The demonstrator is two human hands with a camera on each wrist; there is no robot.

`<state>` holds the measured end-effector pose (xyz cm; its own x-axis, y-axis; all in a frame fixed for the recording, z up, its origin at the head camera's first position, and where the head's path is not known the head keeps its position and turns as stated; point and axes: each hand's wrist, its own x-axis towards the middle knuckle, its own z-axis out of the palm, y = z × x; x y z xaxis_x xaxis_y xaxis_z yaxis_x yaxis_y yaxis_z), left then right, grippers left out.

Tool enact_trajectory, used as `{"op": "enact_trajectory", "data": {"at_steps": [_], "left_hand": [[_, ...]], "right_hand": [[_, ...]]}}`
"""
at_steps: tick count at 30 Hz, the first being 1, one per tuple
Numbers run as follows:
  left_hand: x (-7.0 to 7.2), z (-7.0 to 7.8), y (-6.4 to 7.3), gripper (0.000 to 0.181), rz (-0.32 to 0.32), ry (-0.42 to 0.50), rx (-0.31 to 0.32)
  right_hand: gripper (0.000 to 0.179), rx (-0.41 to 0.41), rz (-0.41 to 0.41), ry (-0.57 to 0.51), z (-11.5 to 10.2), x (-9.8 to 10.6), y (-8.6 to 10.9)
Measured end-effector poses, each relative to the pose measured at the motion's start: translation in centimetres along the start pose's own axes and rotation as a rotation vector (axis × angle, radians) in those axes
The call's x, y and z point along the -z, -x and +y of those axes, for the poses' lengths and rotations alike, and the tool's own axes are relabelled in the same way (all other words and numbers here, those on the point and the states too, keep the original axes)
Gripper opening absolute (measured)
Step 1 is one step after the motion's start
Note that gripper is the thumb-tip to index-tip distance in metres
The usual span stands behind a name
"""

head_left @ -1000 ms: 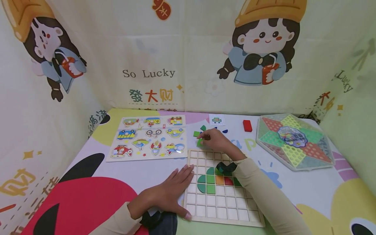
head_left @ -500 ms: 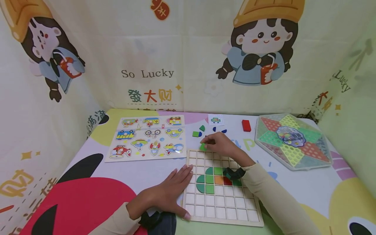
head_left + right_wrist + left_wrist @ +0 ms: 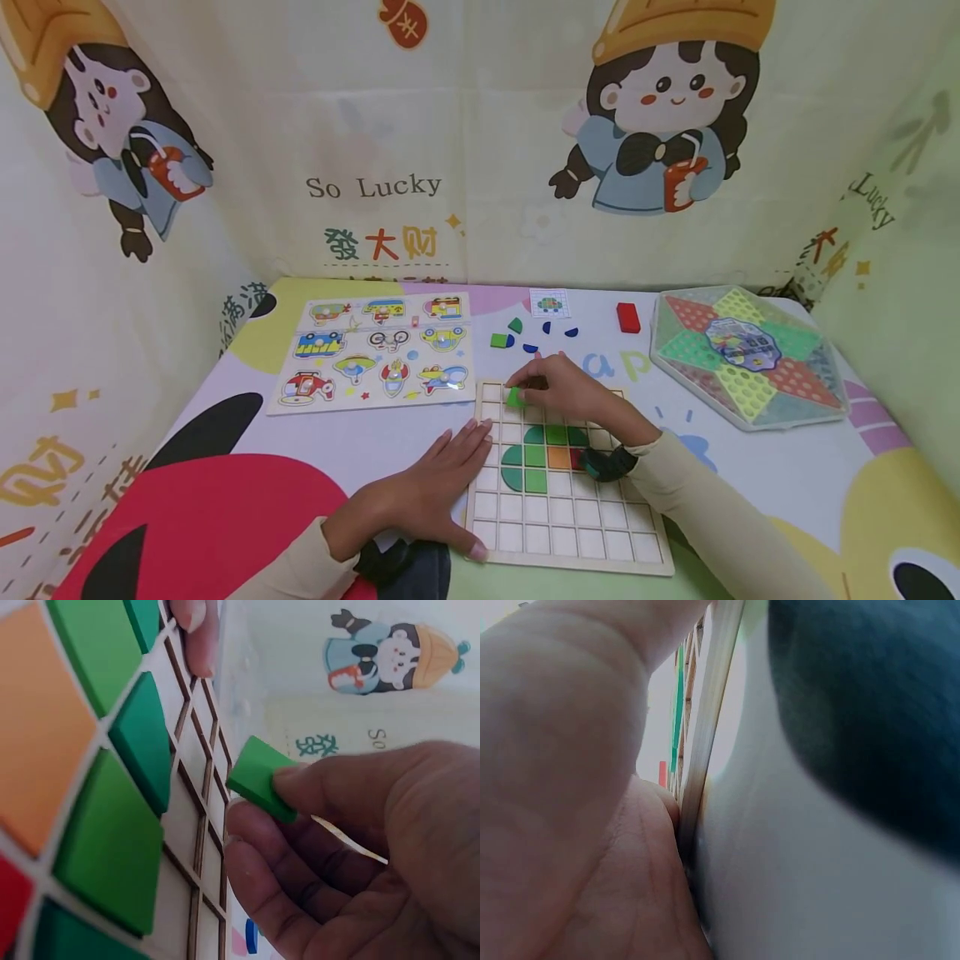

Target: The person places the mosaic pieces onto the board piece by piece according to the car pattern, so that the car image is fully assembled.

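Between thumb and fingers, my right hand (image 3: 558, 387) pinches a light green square tile (image 3: 259, 776) over the far left squares of a wooden grid board (image 3: 525, 533). My left hand (image 3: 431, 487) lies with straight fingers along the board's left edge, its thumb on the near left corner. Green squares, dark green rounded tiles, an orange tile (image 3: 558, 457) and a red tile (image 3: 577, 459) sit in the board's middle cells. In the left wrist view, the left palm (image 3: 630, 877) is right against the board's side.
Past the board lie a green square (image 3: 499, 341), a green rounded piece (image 3: 515, 326) and several blue half-rounds. A pattern card (image 3: 550, 303), a red block (image 3: 628, 317), a vehicle puzzle board (image 3: 382, 396) and a hexagonal game box (image 3: 750, 358) stand around them.
The right hand has picked up a light green square tile from the loose pieces and brought it toward me, over the board's far edge. The left hand stays put.
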<state>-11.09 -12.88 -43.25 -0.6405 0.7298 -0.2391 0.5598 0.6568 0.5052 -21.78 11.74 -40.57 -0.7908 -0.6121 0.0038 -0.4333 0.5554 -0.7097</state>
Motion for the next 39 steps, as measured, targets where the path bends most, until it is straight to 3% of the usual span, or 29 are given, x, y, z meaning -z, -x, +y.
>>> {"op": "enact_trajectory", "data": {"at_steps": [8,17,25,31,39], "left_hand": [[0.0,-0.1,0.0,0.122,0.001,-0.003,0.003],[0.0,-0.1,0.0,0.121,0.002,0.003,0.002],[-0.1,-0.2,0.0,0.122,0.008,-0.008,0.0],[-0.1,-0.2,0.0,0.122,0.011,-0.006,-0.01],[0.0,-0.1,0.0,0.122,0.016,0.0,-0.021]], "right_hand": [[0.019,0.025,-0.055,-0.048,-0.1,-0.1,1.7],[0.018,0.05,-0.025,-0.037,0.5,-0.6,3.5],[0.018,0.092,-0.122,-0.063,0.4,-0.5,5.2],[0.017,0.085,-0.14,-0.103,0.3,-0.2,6.2],[0.014,0.091,-0.167,-0.066,0.4,0.2,7.5]]}}
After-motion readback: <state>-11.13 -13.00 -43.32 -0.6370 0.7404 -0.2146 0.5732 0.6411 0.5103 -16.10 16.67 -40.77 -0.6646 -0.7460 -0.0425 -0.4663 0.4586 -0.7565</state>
